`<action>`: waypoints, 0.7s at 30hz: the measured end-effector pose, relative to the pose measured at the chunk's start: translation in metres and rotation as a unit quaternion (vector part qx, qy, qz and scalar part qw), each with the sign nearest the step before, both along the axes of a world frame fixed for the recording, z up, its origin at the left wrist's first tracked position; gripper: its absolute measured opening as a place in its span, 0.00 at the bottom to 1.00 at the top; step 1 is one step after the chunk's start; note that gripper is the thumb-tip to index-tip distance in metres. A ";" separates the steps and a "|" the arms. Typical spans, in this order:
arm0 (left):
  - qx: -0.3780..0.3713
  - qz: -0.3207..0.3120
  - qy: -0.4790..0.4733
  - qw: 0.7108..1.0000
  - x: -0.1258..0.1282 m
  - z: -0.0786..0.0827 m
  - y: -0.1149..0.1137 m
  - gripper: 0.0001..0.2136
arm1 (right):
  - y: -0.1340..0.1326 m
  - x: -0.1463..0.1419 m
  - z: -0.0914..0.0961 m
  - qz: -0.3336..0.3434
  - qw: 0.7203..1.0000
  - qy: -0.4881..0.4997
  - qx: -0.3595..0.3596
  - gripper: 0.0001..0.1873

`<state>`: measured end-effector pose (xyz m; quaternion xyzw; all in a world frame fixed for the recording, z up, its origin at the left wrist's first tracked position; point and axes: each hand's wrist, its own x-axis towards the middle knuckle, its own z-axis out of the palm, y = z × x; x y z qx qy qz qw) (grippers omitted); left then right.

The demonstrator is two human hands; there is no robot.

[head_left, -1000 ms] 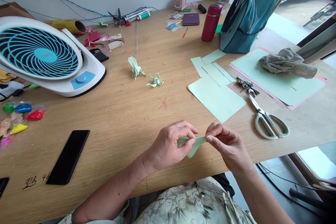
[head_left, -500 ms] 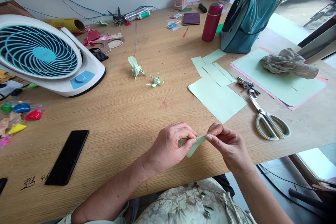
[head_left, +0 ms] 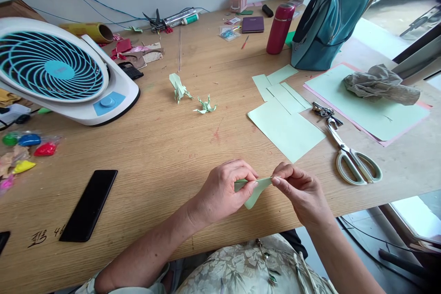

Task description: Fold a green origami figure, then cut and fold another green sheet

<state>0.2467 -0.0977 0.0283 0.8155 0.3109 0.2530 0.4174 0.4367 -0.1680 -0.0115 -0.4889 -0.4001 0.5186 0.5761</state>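
Observation:
A small folded piece of pale green paper (head_left: 257,190) is held just above the near edge of the wooden table (head_left: 161,156). My left hand (head_left: 223,190) pinches its left end with thumb and fingers closed. My right hand (head_left: 301,190) pinches its right tip between thumb and forefinger. Farther back on the table lie two finished green paper figures (head_left: 178,86) (head_left: 206,105). Several loose pale green sheets (head_left: 284,121) lie to the right of them.
Scissors with keys (head_left: 351,156) lie at the right. A white and teal fan (head_left: 58,73), a black phone (head_left: 90,204) and coloured clay bags (head_left: 24,147) are at the left. A red flask (head_left: 279,27), teal bag (head_left: 327,23) and crumpled cloth (head_left: 379,83) stand behind.

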 end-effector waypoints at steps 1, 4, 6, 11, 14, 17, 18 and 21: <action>0.000 -0.001 -0.001 1.000 0.000 0.000 0.000 0.06 | 0.000 0.000 0.001 -0.002 1.000 0.001 -0.001 0.06; -0.003 -0.003 -0.005 1.000 0.001 0.000 0.001 0.06 | 0.000 -0.001 0.002 -0.011 1.000 0.006 -0.005 0.07; -0.004 -0.004 -0.009 1.000 0.001 0.000 0.000 0.06 | 0.000 -0.001 0.003 -0.016 1.000 0.007 -0.009 0.07; -0.007 -0.006 -0.009 1.000 0.001 0.001 -0.001 0.06 | 0.000 0.000 0.003 -0.018 1.000 0.003 -0.017 0.07; -0.008 -0.007 -0.005 1.000 0.001 0.000 -0.001 0.06 | 0.000 -0.001 0.002 -0.019 1.000 -0.001 -0.019 0.08; -0.006 -0.004 0.001 1.000 0.001 -0.001 -0.001 0.06 | 0.001 -0.002 0.002 -0.018 1.000 -0.003 -0.018 0.08; -0.004 -0.004 0.004 1.000 0.002 -0.001 -0.001 0.06 | 0.001 -0.002 0.002 -0.018 1.000 -0.003 -0.015 0.08; 0.006 -0.001 0.012 1.000 0.003 -0.001 -0.001 0.05 | 0.000 0.001 0.002 -0.007 1.000 -0.018 -0.008 0.08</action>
